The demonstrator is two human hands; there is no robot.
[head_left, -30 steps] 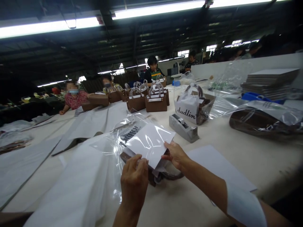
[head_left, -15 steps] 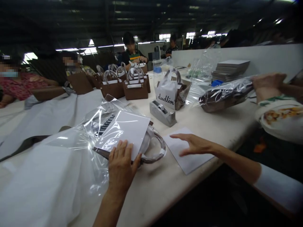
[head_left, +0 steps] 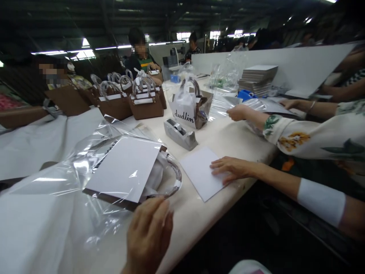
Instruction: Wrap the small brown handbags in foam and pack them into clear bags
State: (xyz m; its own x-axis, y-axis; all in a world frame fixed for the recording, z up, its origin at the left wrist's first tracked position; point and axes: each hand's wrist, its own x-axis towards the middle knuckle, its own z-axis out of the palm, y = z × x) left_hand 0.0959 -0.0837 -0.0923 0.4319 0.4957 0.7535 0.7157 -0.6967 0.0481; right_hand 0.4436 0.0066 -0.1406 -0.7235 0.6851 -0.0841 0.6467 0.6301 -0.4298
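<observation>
Here's the brown leather handbag (head_left: 122, 194), lying flat on its side at the near left of the table, wrapped in clear plastic film (head_left: 71, 167), a white rectangular card (head_left: 124, 168) sitting on top and its curved, film-covered handle (head_left: 172, 179) looping out to the right!

The left hand (head_left: 148, 236) is right at the near edge of that bundle, fingers loosely curled, a narrow shape with nothing clearly held. Does it touch the film? Can't tell from here!

The right hand (head_left: 231, 169) is flat and fingers spread, resting on a loose white paper sheet (head_left: 201, 173) on the pale table (head_left: 182, 224), just right of the handle. A white cuff (head_left: 321, 201) circles that forearm.

Further along, a grey metal tape dispenser (head_left: 179, 134) sits beyond the sheet, and behind it stands a film-wrapped brown bag (head_left: 203, 108) with a white "dudlin" carrier (head_left: 182, 112). Over to the far left, a row of brown handbags with white bands (head_left: 145, 106) stands upright.

On the right, a co-worker in a floral sleeve (head_left: 299, 139) reaches in with 2 hands, 1 (head_left: 237, 112) on a film-wrapped package (head_left: 255, 106), the other (head_left: 288, 103) spread near it. Far right, a stack of grey cardboard sheets (head_left: 258, 78) rises by the white partition (head_left: 270, 64).
</observation>
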